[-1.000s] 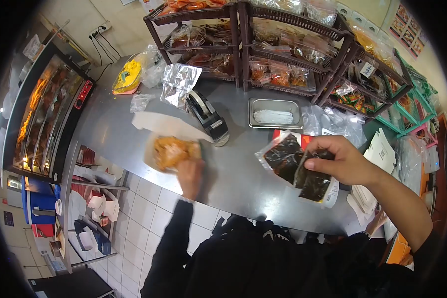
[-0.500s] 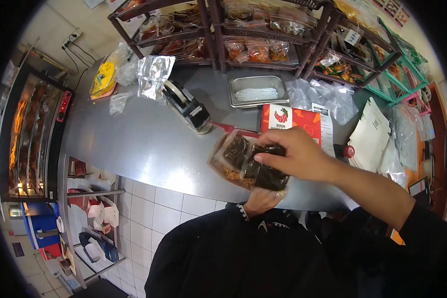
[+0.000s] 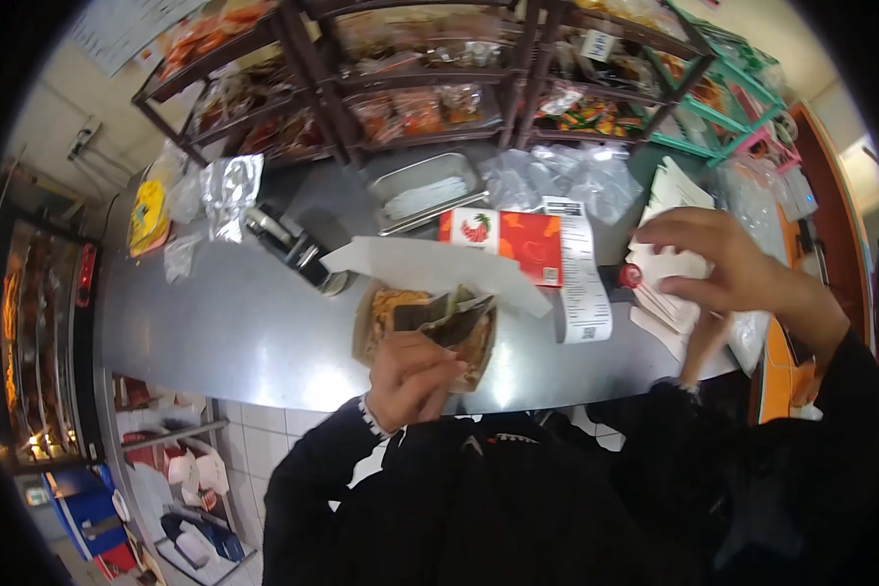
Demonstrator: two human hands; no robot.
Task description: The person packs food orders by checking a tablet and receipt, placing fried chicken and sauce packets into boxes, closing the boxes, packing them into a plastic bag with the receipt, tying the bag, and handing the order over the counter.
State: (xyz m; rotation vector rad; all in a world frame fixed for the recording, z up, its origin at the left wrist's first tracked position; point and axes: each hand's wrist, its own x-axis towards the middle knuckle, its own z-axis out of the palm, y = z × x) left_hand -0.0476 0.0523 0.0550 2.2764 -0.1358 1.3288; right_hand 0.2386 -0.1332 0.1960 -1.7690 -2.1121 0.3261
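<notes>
An open takeaway box [image 3: 362, 332] with its pale lid raised stands on the metal counter, holding browned food and dark packets [image 3: 466, 320] in clear wrap. My left hand [image 3: 412, 379] is at the box's near edge, over its contents. Its fingers are curled together, and what they grip, if anything, is hidden. Away to the right, my right hand [image 3: 728, 262] is in the air with thumb and fingers apart, holding nothing visible. Just left of its fingertips is a red-topped item [image 3: 631, 276]. Below my right hand another hand [image 3: 705, 344] shows, apparently a second person's.
Behind the box lie a red and white printed carton [image 3: 532, 244] and a long receipt [image 3: 584, 283]. A tape dispenser [image 3: 288, 244] is at left, a steel tray [image 3: 425, 190] behind. Brown racks [image 3: 420, 80] of bagged food line the back. White folded card [image 3: 676, 190] lies right.
My right hand has left the dark packet and moved right, opening. The packets now rest in the box. My left hand has come from below the box to its near edge. The view has shifted right.
</notes>
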